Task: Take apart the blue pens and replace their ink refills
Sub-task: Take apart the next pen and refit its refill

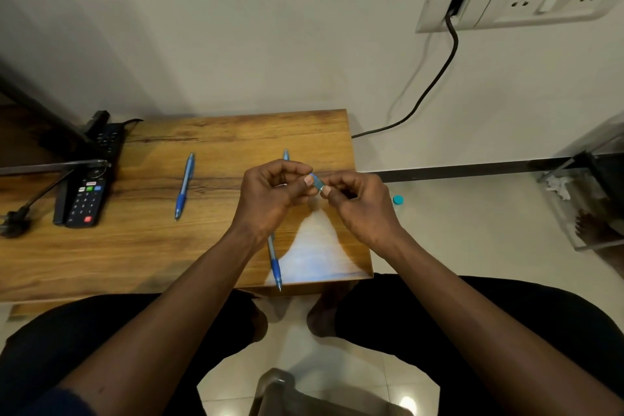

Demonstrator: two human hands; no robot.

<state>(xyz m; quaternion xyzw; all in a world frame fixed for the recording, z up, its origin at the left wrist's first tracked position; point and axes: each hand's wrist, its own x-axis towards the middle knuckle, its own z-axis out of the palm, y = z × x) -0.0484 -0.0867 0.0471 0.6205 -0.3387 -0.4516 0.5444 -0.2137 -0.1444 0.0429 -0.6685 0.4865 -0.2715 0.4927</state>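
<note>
I am pinching a small blue pen part (317, 183) by its ends, left hand (270, 201) and right hand (363, 209) both curled tight; probably feeling light, stiff, slippery.

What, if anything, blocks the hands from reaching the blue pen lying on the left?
Nothing visible: only table lies between the left hand and that pen; the remote sits beyond it. That hand and the right hand pinch a small blue piece.
</note>
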